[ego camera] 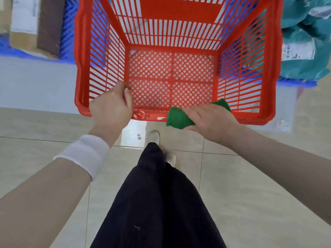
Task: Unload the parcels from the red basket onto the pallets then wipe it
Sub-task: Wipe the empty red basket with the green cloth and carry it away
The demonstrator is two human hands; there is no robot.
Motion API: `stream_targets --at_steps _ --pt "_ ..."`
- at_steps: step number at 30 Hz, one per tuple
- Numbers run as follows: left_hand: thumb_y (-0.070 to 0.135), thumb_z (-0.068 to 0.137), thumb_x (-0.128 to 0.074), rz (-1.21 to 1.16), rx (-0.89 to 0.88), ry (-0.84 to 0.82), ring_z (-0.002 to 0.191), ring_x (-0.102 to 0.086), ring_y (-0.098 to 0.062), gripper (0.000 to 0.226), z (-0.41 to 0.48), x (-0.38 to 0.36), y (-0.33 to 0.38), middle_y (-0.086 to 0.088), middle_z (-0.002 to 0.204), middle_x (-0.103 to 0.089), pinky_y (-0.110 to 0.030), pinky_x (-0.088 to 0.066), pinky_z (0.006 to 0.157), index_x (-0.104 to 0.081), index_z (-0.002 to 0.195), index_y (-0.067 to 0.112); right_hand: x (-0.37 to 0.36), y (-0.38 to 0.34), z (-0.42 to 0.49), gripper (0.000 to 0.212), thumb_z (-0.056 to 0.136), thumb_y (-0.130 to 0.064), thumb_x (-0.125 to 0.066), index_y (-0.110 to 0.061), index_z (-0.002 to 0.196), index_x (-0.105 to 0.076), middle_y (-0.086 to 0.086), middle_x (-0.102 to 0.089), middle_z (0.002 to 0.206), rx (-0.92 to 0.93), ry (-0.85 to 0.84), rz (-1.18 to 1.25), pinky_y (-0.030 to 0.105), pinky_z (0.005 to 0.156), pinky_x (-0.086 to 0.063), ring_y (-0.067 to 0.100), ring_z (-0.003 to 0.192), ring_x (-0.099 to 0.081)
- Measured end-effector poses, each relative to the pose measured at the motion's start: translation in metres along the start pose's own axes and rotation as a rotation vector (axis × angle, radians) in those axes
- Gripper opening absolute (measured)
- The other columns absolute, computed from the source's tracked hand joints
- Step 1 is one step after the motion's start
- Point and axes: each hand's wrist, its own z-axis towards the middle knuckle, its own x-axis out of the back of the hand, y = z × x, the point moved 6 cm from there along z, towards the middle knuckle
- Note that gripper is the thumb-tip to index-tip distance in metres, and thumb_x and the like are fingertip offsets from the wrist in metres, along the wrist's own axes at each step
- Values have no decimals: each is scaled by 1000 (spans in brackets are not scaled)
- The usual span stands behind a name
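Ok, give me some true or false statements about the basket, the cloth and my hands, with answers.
The red basket holds no parcels. True.
The right hand holds a green cloth. True.
The cloth lies on the basket's floor. False: it is up at the near rim, in the right hand.
The left hand carries a parcel. False: it grips the basket's near rim.
To the basket's right lie teal parcels. True.
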Motion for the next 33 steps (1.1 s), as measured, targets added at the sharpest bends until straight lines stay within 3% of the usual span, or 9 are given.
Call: stream_targets --at_steps 8,11,15,18,21,24,27,30,33 --pt "32 88 -27 0 -20 -6 70 -61 -39 36 -1 1 0 -17 74 -66 -34 -32 59 -57 98 15 13 0 2 36 87 -32 -48 -2 76 -65 8 -59 52 -233 181 58 25 39 -37 24 44 -56" --pt "31 88 -28 -19 -31 -3 71 -62 -38 34 -2 2 1 -16 76 -67 -33 -30 58 -57 97 15 7 14 0 36 94 -33 -45 -1 91 -60 17 -61 64 -479 72 233 33 54 -31 35 61 -59" --pt "30 88 -30 -19 -53 -5 72 -63 -39 32 -1 1 0 -16 76 -68 -33 -27 57 -57 96 14 27 21 -16 35 94 -25 -40 3 102 -60 4 -52 60 -625 318 650 25 55 -22 26 55 -48" --pt "31 89 -31 -22 -63 -3 71 -62 -38 31 -1 -1 -1 -16 75 -67 -33 -26 55 -56 95 13 30 -7 -4 45 93 -28 -34 -1 122 -55 3 -61 94 -487 324 616 18 76 -32 23 91 -57" --pt "30 90 -32 -32 -72 1 70 -62 -37 30 -1 -2 -1 -14 75 -67 -32 -25 54 -56 97 13 13 -39 22 54 91 -38 -37 -8 134 -45 17 -51 132 -263 154 296 40 103 -34 30 123 -45" --pt "29 89 -34 -39 -82 14 70 -62 -35 29 -1 -2 -1 -12 75 -67 -31 -24 53 -57 100 15 -1 -51 38 49 91 -38 -42 -8 128 -54 11 -67 103 -208 117 -19 35 73 -50 27 88 -65" --pt "30 89 -32 -27 -91 37 69 -62 -35 31 0 -3 -1 -11 74 -67 -31 -22 52 -57 99 15 -2 -51 42 35 93 -32 -43 -10 105 -67 5 -68 80 -209 275 -150 28 57 -48 24 67 -63" --pt "30 89 -31 -17 -87 52 68 -62 -34 32 0 -2 -2 -10 74 -67 -31 -22 51 -57 100 16 9 -48 50 33 91 -21 -40 -7 76 -66 6 -62 63 -324 394 -30 27 46 -42 25 54 -58" --pt "30 90 -31 -17 -84 55 70 -62 -34 32 -1 -1 -1 -10 77 -68 -31 -23 53 -57 100 16 8 -41 56 36 96 -22 -36 -4 77 -61 12 -63 71 -505 265 111 32 52 -34 32 64 -59"
